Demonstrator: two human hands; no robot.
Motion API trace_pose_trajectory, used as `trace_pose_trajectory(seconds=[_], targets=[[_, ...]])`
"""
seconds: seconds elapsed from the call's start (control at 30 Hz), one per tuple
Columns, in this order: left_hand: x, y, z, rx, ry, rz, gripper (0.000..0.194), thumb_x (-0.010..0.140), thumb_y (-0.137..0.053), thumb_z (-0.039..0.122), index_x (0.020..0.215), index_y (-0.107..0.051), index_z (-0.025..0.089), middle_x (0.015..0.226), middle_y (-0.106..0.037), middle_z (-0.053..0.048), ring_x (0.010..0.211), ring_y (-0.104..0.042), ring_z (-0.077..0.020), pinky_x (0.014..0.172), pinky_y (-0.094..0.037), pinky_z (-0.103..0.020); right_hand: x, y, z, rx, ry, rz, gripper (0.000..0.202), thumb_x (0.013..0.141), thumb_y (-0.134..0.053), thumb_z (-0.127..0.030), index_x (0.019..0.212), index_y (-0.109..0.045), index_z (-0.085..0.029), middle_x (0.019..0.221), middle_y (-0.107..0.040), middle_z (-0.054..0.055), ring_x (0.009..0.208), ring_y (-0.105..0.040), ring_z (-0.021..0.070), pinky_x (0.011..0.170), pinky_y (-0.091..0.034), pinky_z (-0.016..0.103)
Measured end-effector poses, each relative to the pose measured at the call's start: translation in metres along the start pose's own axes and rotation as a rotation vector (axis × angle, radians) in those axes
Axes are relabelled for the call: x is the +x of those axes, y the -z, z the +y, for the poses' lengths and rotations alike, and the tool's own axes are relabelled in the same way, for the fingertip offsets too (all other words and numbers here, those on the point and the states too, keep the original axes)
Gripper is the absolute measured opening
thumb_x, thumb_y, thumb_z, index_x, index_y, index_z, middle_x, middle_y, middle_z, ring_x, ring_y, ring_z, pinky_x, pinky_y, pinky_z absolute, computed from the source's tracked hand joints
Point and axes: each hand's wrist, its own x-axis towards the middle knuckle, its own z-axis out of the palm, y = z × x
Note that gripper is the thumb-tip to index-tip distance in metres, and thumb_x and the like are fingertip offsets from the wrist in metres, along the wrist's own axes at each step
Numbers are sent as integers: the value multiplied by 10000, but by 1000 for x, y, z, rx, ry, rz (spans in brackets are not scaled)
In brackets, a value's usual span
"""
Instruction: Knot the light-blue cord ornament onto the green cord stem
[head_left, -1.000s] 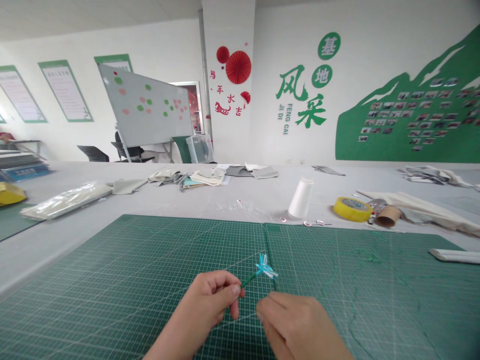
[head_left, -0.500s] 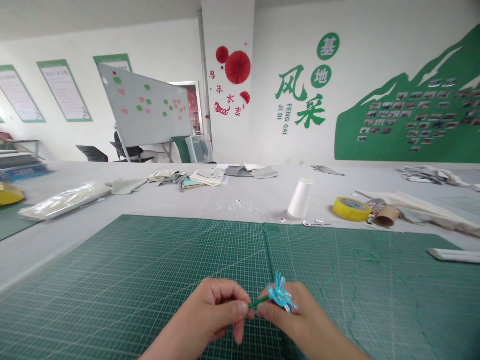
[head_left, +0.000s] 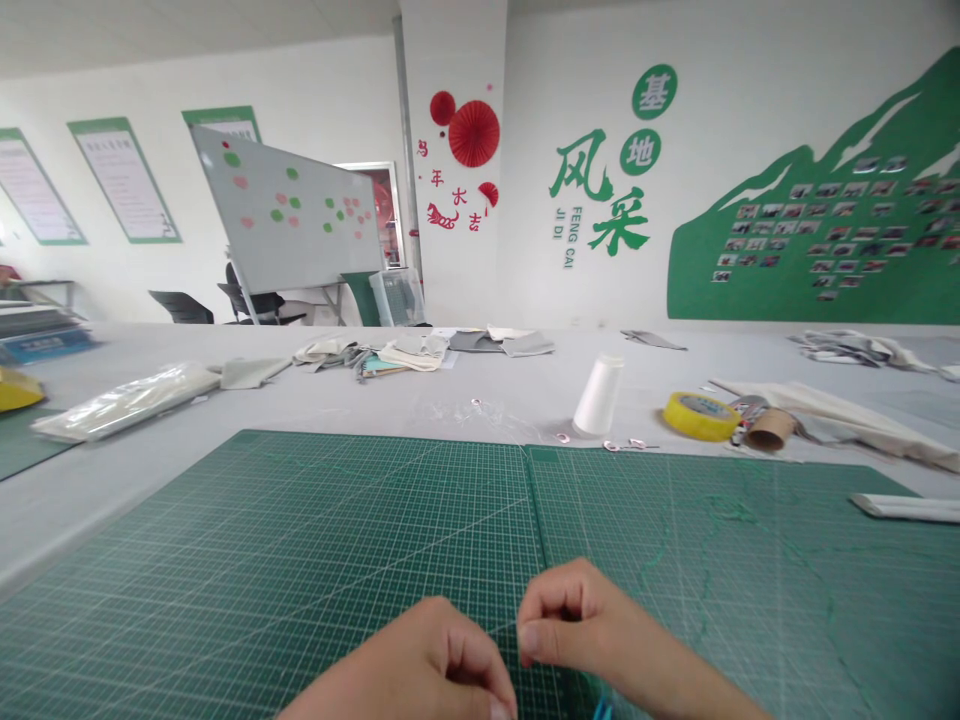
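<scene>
My left hand (head_left: 442, 662) is low in front of me, fingers curled in and thumb near the bottom edge; what it holds, if anything, is hidden. My right hand (head_left: 574, 622) is just to its right and a little higher, thumb pressed against the bent index finger. Anything in that pinch is too small to make out. Blue strips of a small craft flower (head_left: 602, 708) show below my right wrist, cut off by the bottom edge. Its green stem is not clearly visible. Both hands are over the green cutting mats (head_left: 360, 530).
Loose green thread (head_left: 727, 508) lies on the right mat. Behind the mats stand a white thread cone (head_left: 598, 396), yellow tape roll (head_left: 700, 416) and cardboard tube (head_left: 769, 430). Fabric pieces (head_left: 412, 350) lie farther back, a plastic-wrapped bundle (head_left: 131, 402) at left.
The blue flower has dropped from above my right hand to the bottom edge, mostly out of sight. My left hand has moved lower, and the green stem no longer shows between the fingers.
</scene>
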Motion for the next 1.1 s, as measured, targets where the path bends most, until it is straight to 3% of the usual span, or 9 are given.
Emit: trace_pose_trajectory(seconds=[0.17,0.33,0.47,0.67,0.9,1.1], targets=[[1,-5,3,78,46,25,131,670,-527,144,579,-617,174,527,-471,67,520,-393,-91,502,-283,-203,-3,-6,-13,-105,14,38,137,738,-609,-171,617,-665,-136,508,-440,-58,506,-349,86,472,-246,213],[1,-8,0,82,78,66,115,633,-516,123,547,-570,177,495,-422,75,495,-353,-89,479,-255,-204,-8,-14,-25,-290,12,104,159,740,-587,-101,593,-630,-143,523,-411,-63,518,-359,86,468,-251,200],[3,-5,1,77,60,66,107,607,-508,125,516,-531,178,476,-389,77,487,-331,-91,467,-237,-205,-9,-18,-26,-455,167,150,150,720,-600,-72,597,-641,-146,543,-491,-50,521,-425,80,491,-279,192],[9,-3,-8,80,6,141,146,614,-468,150,519,-575,176,493,-510,50,480,-422,-105,494,-296,-221,-14,-21,-22,-695,431,178,190,781,-523,-108,648,-647,-163,583,-606,-18,513,-512,85,481,-290,200],[12,1,-18,81,-2,207,197,666,-483,173,612,-672,165,492,-580,27,485,-443,-111,554,-347,-227,-11,-29,-10,-1032,746,404,315,788,-393,-105,516,-535,-178,446,-518,-21,375,-434,94,406,-195,270],[11,4,-15,66,-13,264,170,714,-503,215,632,-642,164,497,-580,28,497,-416,-116,579,-345,-243,-15,-31,-16,-1177,714,356,281,750,-422,-57,526,-532,-187,450,-529,-20,371,-426,100,398,-178,282]])
